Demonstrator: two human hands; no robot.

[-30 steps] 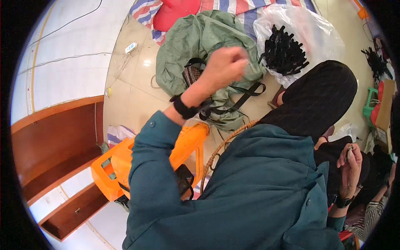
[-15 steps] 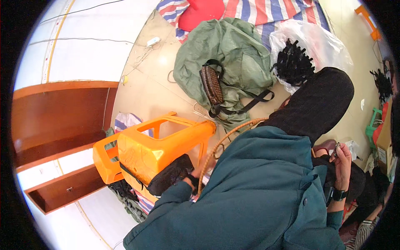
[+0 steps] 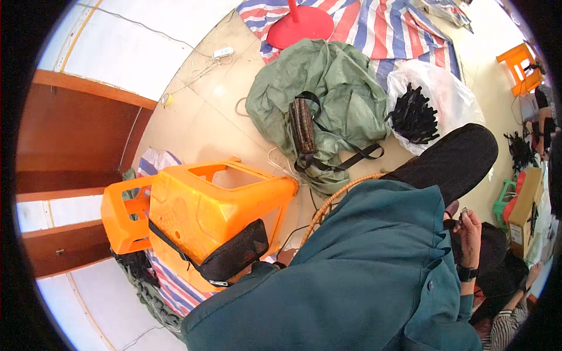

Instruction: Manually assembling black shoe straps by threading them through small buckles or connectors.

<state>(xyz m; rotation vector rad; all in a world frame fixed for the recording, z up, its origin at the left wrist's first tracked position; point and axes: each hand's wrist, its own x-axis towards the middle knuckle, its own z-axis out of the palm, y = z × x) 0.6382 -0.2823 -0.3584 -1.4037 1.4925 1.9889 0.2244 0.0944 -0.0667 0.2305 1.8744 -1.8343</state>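
Observation:
Pinched in the fingers of my right hand (image 3: 470, 237) is a small, shiny dark piece, too small to make out. That hand, with a dark watch on its wrist, is raised beside a black bundle or garment (image 3: 490, 243). My left hand (image 3: 285, 256) shows only a little skin past the sleeve, beside the rattan rim (image 3: 333, 199) near my lap; its fingers are hidden. Close to my left forearm, a black mesh pouch (image 3: 237, 253) with a zipper and strap lies against an orange plastic stool (image 3: 193, 205). My dark-trousered leg (image 3: 451, 155) stretches forward.
A green sack (image 3: 333, 76) carries a brown patterned bag (image 3: 302, 126). Black strips (image 3: 414, 117) lie on a clear plastic bag (image 3: 462, 96). Beyond are a striped sheet (image 3: 374, 29) and a red round base (image 3: 301, 29). At right are a carton (image 3: 523, 219) and another person's striped sleeve (image 3: 506, 327).
The view has shifted, so the stool sits further left. My left hand has slipped mostly out of sight behind the sleeve, away from the pouch. My right hand keeps its pinch.

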